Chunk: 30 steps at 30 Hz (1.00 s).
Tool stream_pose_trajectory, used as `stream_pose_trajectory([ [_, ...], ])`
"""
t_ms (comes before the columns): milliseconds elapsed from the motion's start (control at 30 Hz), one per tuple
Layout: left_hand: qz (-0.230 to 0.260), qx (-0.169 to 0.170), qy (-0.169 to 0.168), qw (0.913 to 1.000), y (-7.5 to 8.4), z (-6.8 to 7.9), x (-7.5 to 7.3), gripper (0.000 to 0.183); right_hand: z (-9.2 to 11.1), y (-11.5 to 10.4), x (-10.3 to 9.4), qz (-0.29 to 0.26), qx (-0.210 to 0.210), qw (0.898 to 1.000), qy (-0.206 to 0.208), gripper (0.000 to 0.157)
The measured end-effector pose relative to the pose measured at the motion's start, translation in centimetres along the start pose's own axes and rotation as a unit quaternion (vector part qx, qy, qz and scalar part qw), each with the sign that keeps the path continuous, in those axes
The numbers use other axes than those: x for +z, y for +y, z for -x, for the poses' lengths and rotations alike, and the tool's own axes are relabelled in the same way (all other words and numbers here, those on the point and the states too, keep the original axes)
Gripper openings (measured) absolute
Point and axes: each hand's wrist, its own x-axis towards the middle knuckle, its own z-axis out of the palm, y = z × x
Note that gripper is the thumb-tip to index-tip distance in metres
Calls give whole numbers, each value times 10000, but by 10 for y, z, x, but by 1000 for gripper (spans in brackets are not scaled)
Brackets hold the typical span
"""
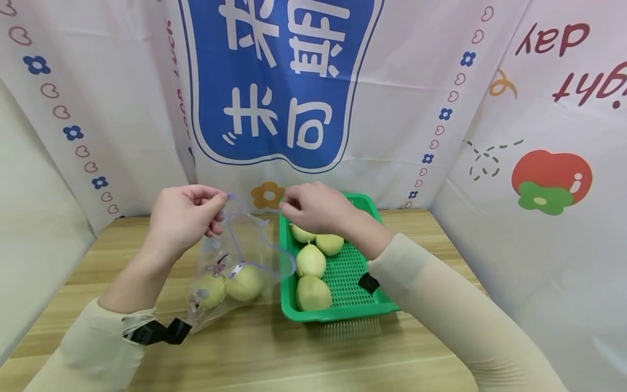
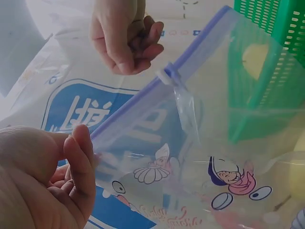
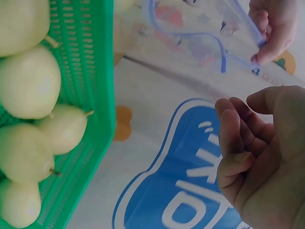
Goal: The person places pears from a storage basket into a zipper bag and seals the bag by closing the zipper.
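Observation:
My left hand [image 1: 178, 220] pinches the top corner of a clear plastic zip bag [image 2: 190, 114] with a purple zip edge and cartoon prints. The bag's mouth gapes in the head view, and a white slider [image 2: 168, 75] sits along the zip. Two yellow-green pears [image 1: 246, 282] rest in the bottom of the bag on the table. My right hand [image 1: 315, 207] hovers above the back left of a green basket [image 1: 343, 314], its fingers loosely curled. In the right wrist view a gap shows between thumb and fingertips, with nothing held, apart from the bag.
Several more pears [image 1: 311, 261] lie along the left side of the basket, right of the bag. Both stand on a wood-grain table [image 1: 235, 354]. Printed cloth [image 1: 406, 81] hangs behind and at the right, close behind both hands.

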Motion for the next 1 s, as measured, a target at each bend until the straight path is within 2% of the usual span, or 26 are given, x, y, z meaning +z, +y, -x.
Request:
stream_pose_trajectory([
  [133,12,-113,-41,9999,-5,0,-1,33,1,22,-1,77,287,9995,-55,30],
  [267,-194,-70,113,9997,-8,0,-5,33,2,44,3,263,458,9982,-285,31],
  [433,-824,163,402,9956,-11,1,-8,33,0,62,18,523,297,9925,-1066,25],
  [500,-928,173,433,9946,-11,1,-9,33,0,65,27,599,81,9857,-1573,22],
  [567,-880,118,395,9953,-11,1,-11,33,0,63,36,618,-100,9760,-2085,26],
  [700,-695,-27,199,9974,-11,0,-12,33,1,54,50,655,-165,9563,-2844,36],
  [867,-464,-300,-194,9983,-10,-1,-15,34,4,43,61,909,22,9386,-3329,47],
  [1000,-311,-503,-479,9971,-11,-2,-16,35,7,39,66,974,237,9320,-3484,47],
])
